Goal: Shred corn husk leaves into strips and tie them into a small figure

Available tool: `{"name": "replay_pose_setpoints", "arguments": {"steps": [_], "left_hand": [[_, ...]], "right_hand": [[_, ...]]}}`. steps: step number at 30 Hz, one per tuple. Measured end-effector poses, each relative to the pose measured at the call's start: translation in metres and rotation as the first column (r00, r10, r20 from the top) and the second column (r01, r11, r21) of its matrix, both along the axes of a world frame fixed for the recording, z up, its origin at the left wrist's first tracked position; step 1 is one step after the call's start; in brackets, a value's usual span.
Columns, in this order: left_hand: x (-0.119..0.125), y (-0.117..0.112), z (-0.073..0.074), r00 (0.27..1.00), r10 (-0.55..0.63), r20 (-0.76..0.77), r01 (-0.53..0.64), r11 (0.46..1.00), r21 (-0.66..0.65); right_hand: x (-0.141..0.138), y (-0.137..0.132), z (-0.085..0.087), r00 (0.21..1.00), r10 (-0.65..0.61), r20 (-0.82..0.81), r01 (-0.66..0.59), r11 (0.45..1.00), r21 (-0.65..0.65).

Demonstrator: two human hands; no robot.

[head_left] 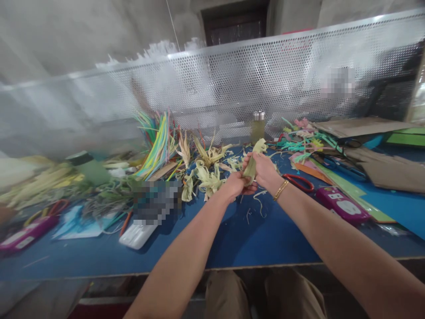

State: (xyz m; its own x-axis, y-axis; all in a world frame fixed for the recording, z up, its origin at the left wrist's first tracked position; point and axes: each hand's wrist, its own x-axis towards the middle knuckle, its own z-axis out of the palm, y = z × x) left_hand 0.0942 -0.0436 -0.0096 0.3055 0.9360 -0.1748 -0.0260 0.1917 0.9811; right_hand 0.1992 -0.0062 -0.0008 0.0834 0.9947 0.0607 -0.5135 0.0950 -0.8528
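Both my hands meet over the middle of the blue table [259, 239]. My left hand [235, 185] is closed round the lower end of a pale green husk strip [253, 161]. My right hand [264, 170], with a gold bracelet on its wrist, is wrapped round the same strip higher up. The strip's top end curls out above my right hand. A pile of similar dried husk pieces [207, 175] lies just left of my hands. Small husk scraps [257, 201] are scattered on the table below them.
Red-handled scissors [299, 181] lie right of my wrist, a pink case [341, 204] further right. Coloured strips [157, 141] stand at the left, a glass jar [258, 126] behind. Cardboard [361, 126] and paper sheets fill the right; a perforated metal screen [232, 84] backs the table.
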Motion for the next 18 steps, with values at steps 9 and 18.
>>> {"name": "replay_pose_setpoints", "arguments": {"steps": [9, 18], "left_hand": [[0.001, -0.008, 0.001, 0.98, -0.133, -0.146, 0.136, 0.991, 0.01], [0.007, -0.011, 0.004, 0.956, -0.221, -0.193, 0.226, 0.974, 0.007]], "right_hand": [[0.023, 0.004, 0.016, 0.993, -0.039, -0.116, 0.038, 0.999, -0.015], [0.038, 0.007, 0.026, 0.975, -0.107, -0.192, 0.083, 0.988, -0.132]]}}
